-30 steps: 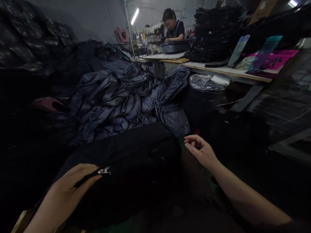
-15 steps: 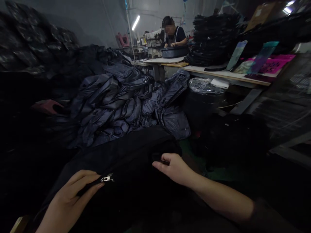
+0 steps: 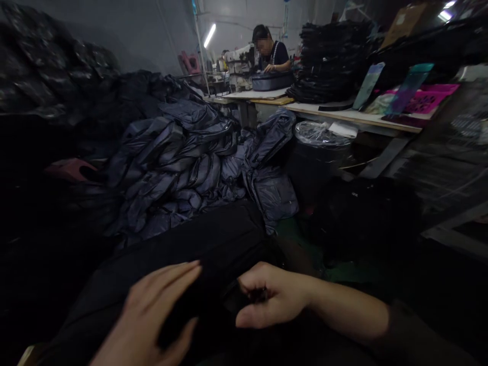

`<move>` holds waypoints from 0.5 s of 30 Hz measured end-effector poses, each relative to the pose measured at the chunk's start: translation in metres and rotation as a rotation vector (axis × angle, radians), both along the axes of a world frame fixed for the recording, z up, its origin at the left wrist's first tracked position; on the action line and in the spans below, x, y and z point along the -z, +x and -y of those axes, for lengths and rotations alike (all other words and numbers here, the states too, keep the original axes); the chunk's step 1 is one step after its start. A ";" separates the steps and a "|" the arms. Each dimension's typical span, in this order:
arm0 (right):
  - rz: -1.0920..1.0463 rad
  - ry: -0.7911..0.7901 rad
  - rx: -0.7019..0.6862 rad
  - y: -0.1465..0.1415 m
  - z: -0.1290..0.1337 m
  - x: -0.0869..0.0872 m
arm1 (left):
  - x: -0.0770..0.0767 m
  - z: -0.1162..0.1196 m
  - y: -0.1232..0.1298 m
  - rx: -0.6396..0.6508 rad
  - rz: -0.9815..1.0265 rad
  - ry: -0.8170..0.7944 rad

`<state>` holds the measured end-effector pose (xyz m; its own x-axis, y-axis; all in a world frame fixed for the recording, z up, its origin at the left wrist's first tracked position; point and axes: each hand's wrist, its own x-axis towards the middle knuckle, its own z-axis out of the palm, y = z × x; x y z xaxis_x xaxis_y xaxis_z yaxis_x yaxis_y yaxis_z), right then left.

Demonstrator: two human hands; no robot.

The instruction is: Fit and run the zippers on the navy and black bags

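A large black fabric bag (image 3: pixel 183 239) lies in front of me, its lower part lost in shadow. Over its near side is my left hand (image 3: pixel 148 310), slightly blurred, with fingers stretched out and the thumb well apart from them. Nothing shows between them. My right hand (image 3: pixel 276 295) is at the bag's right part with its fingers curled in and the thumb below. Dark material lies against those fingers, but what they hold is too dark to name.
Dark grey-blue bags (image 3: pixel 171 157) are heaped beyond the black bag. Behind, a person (image 3: pixel 280 56) sits at a sewing machine (image 3: pixel 242 58) on a worktable (image 3: pixel 351 114). Stacked black pieces (image 3: pixel 328 61), bottles and a pink basket (image 3: pixel 432 99) stand there. A plastic-lined bin (image 3: pixel 318 152) is below.
My left hand has let go of the silvery metal zipper pull, now out of sight, and moved right with its fingers opened. My right hand has come down and its fingers have curled in.
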<state>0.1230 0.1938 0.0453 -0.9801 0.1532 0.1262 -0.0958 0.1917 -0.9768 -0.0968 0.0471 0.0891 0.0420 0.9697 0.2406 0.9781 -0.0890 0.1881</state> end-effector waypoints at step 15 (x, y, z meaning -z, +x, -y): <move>-0.076 0.228 0.683 0.042 -0.020 0.005 | 0.032 -0.043 0.038 0.057 0.140 0.159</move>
<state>0.1655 0.2135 0.0400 -0.6622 0.6902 0.2917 0.0526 0.4312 -0.9007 -0.0585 0.0896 0.0568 0.0509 0.9161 0.3977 0.9361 -0.1826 0.3008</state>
